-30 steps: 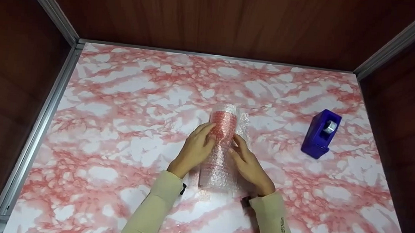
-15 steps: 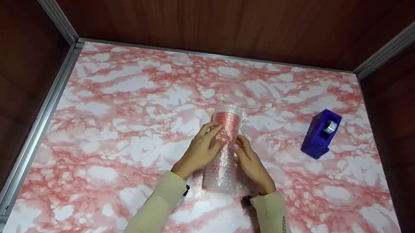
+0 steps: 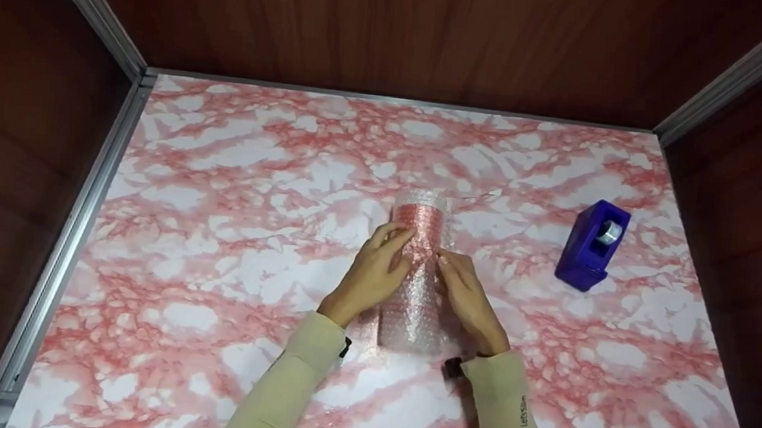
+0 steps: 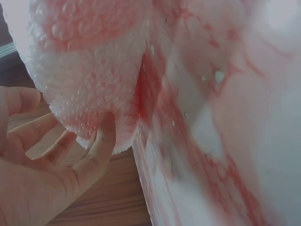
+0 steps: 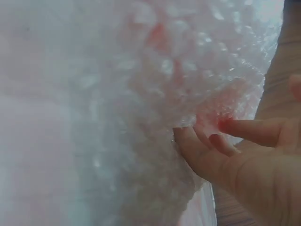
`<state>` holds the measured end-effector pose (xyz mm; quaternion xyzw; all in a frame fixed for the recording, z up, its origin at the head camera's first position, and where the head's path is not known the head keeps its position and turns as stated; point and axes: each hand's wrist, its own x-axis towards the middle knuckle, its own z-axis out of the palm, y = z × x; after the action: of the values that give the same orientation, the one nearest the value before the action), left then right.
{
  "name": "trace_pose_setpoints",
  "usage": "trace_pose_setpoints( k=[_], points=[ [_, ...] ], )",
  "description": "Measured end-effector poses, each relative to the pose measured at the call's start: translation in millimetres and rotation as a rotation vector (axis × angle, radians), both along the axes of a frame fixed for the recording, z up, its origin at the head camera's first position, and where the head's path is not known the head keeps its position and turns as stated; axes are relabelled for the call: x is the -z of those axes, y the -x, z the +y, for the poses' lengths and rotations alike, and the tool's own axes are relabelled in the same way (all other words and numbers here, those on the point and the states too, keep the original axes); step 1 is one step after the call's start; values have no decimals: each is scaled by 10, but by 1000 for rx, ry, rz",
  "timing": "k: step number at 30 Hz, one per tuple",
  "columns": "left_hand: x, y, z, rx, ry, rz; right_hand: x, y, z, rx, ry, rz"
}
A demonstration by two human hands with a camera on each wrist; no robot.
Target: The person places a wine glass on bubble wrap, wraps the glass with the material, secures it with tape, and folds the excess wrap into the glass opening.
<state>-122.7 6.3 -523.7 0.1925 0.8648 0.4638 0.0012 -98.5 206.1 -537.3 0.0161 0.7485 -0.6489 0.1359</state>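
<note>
A cylinder bundled in clear bubble wrap (image 3: 413, 313) lies lengthwise in the middle of the table; a red section and a pale far end show through the wrap. My left hand (image 3: 372, 272) holds its left side, fingers over the top. In the left wrist view, the left thumb presses on the bubble wrap (image 4: 89, 70) while the other fingers curve beside it. On the right side, my right hand (image 3: 469, 292) pinches the wrap near the middle. In the right wrist view, fingertips of the right hand (image 5: 254, 165) sit at the edge of the bubble wrap (image 5: 141, 155).
A purple tape dispenser (image 3: 588, 249) with a roll of clear tape stands to the right on the red-and-white marbled table (image 3: 220, 158). Dark wood-grain panels (image 3: 397, 29) with metal edging enclose the back and sides.
The wrapped cylinder has shifted slightly right, and my left hand has moved right with it. Less loose wrap shows on its right side. My right fingers have drawn closer together at the wrap.
</note>
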Motion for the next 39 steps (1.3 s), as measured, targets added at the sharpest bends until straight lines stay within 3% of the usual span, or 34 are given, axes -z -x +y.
trace_pose_setpoints(
  k=[7,12,19,22,25,30,34,37,39],
  points=[
    [-15,5,48,15,38,1,34,-3,-10,58,176,-55],
    [-26,-20,74,27,57,-1,52,3,12,69,183,-89],
    [-41,-48,145,45,147,34,75,14,84,0,57,-58],
    [-53,-53,178,55,196,30,84,16,100,-21,52,-84],
    [-71,-56,211,54,228,38,88,21,114,8,-17,-80],
    [-92,-66,267,33,279,85,108,66,114,79,-118,40],
    [-100,-70,302,19,324,112,111,76,125,138,-219,34],
    [-104,-70,321,15,340,127,108,75,145,128,-301,66],
    [-101,-70,330,17,346,135,111,78,158,117,-289,104]
  ],
)
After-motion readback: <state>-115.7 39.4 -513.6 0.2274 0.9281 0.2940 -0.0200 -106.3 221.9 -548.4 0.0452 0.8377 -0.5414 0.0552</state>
